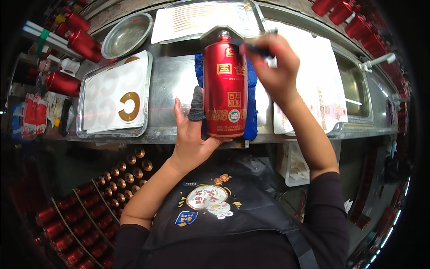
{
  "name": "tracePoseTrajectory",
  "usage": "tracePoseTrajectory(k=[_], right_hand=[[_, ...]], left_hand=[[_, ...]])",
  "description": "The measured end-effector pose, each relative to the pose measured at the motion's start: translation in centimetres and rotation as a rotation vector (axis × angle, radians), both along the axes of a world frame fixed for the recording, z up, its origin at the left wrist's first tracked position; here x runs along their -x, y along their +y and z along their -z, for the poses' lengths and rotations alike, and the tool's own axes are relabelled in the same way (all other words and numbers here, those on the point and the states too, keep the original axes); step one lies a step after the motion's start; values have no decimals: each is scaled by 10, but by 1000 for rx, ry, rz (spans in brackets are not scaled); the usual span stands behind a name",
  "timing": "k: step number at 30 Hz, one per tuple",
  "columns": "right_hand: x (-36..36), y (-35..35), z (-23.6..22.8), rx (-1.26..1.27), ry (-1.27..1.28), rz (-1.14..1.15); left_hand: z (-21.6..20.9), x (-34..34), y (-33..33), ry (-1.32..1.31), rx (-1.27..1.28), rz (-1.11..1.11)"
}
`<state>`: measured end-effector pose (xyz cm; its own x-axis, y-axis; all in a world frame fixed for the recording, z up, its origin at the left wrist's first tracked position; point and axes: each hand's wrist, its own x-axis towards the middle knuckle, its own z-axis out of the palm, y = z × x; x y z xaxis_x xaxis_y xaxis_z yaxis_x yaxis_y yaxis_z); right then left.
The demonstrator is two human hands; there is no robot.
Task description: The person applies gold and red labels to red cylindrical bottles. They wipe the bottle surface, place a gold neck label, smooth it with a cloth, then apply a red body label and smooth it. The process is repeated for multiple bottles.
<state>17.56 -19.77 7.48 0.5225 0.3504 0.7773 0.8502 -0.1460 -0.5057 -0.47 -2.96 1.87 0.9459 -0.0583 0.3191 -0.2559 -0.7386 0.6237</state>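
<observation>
A glossy red bottle (225, 92) with gold lettering and a bare silvery neck lies on a blue cloth (251, 107), its neck pointing away from me. My left hand (193, 139) holds it by the base. The thumb is at the bottom end, and fingers in dark finger covers (197, 103) run along its left side. At the bottle's upper right, my right hand (278, 67) is closed round a short dark tool (260, 50). Motion smears the tool, so its kind and whether it touches the bottle cannot be made out.
A tray (80, 112) with a sheet of gold C-shaped labels stands left, below a metal bowl (127, 36). Another label sheet (208, 20) lies at the back. White sheets (313, 71) lie right, beside a sink (365, 107). Red bottles (80, 224) fill crates at lower left.
</observation>
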Motion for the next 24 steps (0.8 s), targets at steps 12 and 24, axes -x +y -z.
tracePoseTrajectory(k=[12,24], right_hand=[[29,-10,8,133,-302,23],[63,-35,27,118,-312,-170]], left_hand=[[-6,1,5,8,-6,-55],[-10,-6,7,43,-104,0]])
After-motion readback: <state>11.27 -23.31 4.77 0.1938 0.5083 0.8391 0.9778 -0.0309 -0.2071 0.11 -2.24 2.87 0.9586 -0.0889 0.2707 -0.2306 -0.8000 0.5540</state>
